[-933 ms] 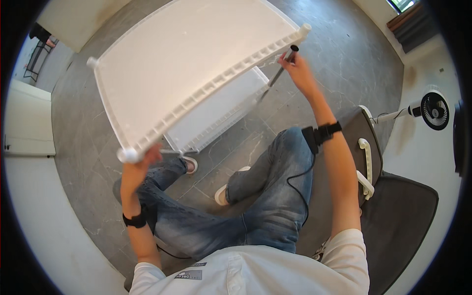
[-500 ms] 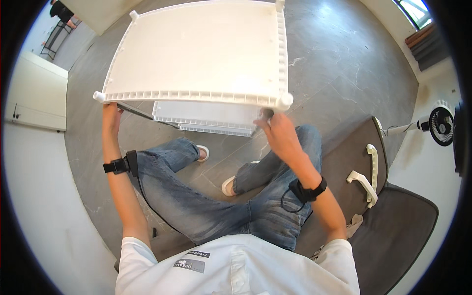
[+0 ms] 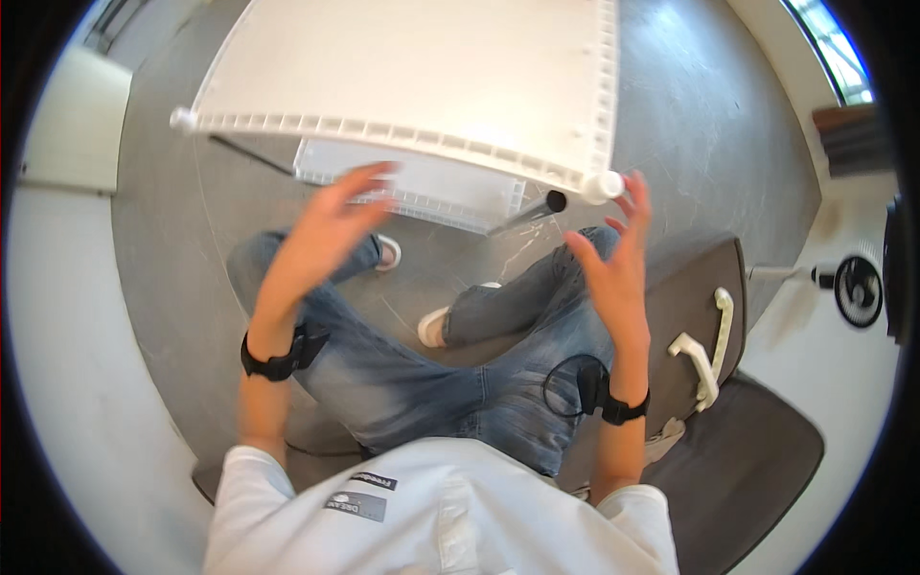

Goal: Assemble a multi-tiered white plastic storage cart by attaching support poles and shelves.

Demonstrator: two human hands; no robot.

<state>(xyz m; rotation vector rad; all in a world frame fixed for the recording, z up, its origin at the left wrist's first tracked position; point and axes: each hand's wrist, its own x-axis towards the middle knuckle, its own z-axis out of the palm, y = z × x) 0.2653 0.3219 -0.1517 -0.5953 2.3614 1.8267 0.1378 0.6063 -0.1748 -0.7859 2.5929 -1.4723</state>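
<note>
L hand, blurred, is wide w/ fingers loosely curved, nearest the lower panel. R hand is wide too, fingers by the near R corner cap of the upper panel; can't tell if touching. 2 white panels total, lower 1 under the upper. 2 poles: L pole runs from under the upper panel's near L side toward the lower; R pole has its near end just L of the cap, apart. 2 white handles on brown seat, R; 1 fan, far R.
</note>
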